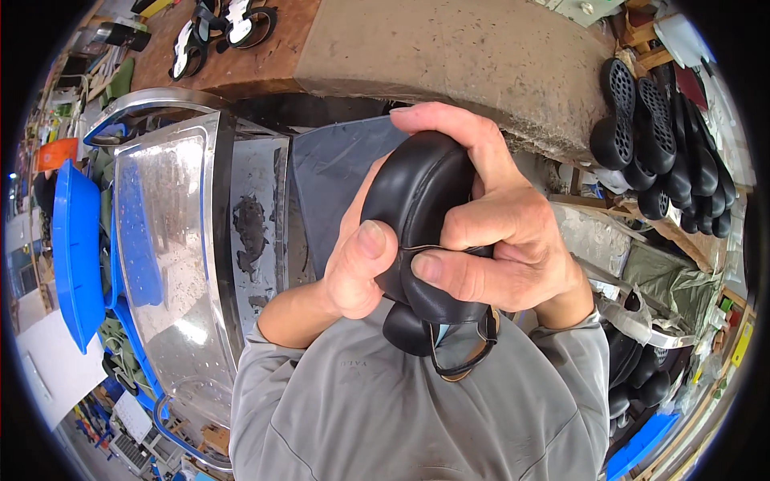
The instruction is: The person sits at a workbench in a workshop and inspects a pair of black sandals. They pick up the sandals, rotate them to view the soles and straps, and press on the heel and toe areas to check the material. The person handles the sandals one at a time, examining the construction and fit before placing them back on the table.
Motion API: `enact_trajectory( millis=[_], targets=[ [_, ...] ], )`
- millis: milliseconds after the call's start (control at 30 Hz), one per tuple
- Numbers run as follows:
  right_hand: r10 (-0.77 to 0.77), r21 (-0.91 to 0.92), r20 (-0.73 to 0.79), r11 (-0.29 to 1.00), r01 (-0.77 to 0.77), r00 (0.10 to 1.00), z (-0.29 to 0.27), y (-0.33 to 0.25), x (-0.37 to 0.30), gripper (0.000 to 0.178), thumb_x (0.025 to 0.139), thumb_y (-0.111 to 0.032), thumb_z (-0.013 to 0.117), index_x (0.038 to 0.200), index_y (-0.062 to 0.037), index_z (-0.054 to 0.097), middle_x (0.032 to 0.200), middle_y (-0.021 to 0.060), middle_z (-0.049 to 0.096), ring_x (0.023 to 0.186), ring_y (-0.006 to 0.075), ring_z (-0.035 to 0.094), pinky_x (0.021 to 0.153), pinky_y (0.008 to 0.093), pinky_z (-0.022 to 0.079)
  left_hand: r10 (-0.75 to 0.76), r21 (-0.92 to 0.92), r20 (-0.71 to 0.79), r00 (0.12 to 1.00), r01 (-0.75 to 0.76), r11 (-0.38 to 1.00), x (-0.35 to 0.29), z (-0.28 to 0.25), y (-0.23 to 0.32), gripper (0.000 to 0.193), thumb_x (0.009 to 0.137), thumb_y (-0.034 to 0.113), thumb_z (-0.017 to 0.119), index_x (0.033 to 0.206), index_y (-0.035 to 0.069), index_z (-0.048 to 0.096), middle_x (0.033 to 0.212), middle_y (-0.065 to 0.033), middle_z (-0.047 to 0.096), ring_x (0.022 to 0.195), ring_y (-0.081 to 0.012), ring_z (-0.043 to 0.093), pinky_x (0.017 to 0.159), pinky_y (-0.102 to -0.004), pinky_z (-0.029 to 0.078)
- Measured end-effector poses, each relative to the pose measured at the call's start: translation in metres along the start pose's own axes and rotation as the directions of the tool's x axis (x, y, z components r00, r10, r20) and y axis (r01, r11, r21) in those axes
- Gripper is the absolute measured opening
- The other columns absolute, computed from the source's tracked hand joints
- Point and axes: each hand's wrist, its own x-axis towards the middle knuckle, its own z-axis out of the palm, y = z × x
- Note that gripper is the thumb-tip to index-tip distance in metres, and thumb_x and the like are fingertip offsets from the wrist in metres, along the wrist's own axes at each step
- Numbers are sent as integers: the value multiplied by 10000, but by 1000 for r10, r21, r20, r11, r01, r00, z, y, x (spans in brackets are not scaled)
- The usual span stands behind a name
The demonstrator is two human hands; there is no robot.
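A black leather shoe [417,180] is held up in front of my chest, its rounded toe pointing away from me. A loose buckled strap [473,361] hangs from the near end. My left hand [353,272] is closed round the left side, thumb on the upper and the other fingers mostly hidden behind. From the right, my right hand [517,236] grips the shoe. Its thumb presses on the upper beside a seam, close to a bent finger, while another finger reaches over the toe. The shoe's underside is hidden.
Ahead is a brown workbench [449,48] with a pair of strapped sandals [233,32] at its far left. Several black shoe soles [634,120] hang at the right. On my left stand a metal-framed clear panel [168,240] and a blue tray [76,256].
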Motion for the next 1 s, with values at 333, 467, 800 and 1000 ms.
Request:
enact_trajectory(
  millis=[333,467,800,1000],
  targets=[
    [-27,-183,12,983,29,1000,-1,-22,3,170,687,-98,713,585,-20,602,1337,344,343,1118,348,467,945,407,353,247,789,108,963,-234,567,-29,-6,64,457,866,149,615,1210,-116,474,1075,-198,586,967,-243,614,817,-335,528],
    [-1,-230,7,973,2,1000,7,-30,2,181,695,-117,719,592,-26,601,1345,324,349,1152,375,446,952,425,349,125,842,95,988,-146,520,-26,3,88,399,805,11,645,1164,-108,516,935,-168,629,828,-214,675,724,-306,565],
    [-19,-399,-33,917,4,999,19,-43,0,221,671,-135,738,585,-25,567,1338,319,361,1143,427,428,916,482,364,-55,889,39,998,-10,457,-27,4,109,397,762,7,697,1118,-73,541,908,-144,638,791,-198,687,682,-288,564],
    [-41,-484,-85,875,-6,996,26,-43,-4,227,644,-127,741,577,-14,556,1318,331,373,1114,444,440,894,491,378,-96,933,48,994,-11,360,-17,8,111,384,747,10,681,1092,-61,526,861,-140,625,732,-199,683,648,-279,560]
  ],
)
